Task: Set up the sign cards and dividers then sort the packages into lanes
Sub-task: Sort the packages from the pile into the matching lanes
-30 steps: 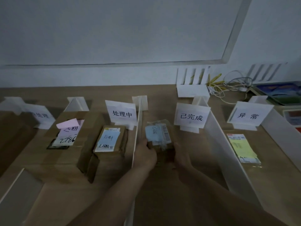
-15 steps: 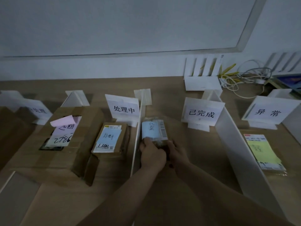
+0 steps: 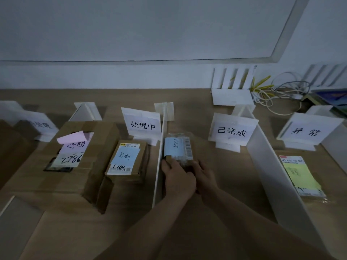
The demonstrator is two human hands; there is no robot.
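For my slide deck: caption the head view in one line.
Left hand and right hand hold a blue-labelled package in the lane by the 已完成 sign, beside a white divider.

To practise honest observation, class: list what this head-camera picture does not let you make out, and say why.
Head view throughout.
Leftmost sign card: first character blurred in dim light.
Small package: near end covered by the left hand and right hand holding it.
Pink note: upper writing hidden by its curled-over flap.
Yellow label in the right lane: handwriting too faint to read.
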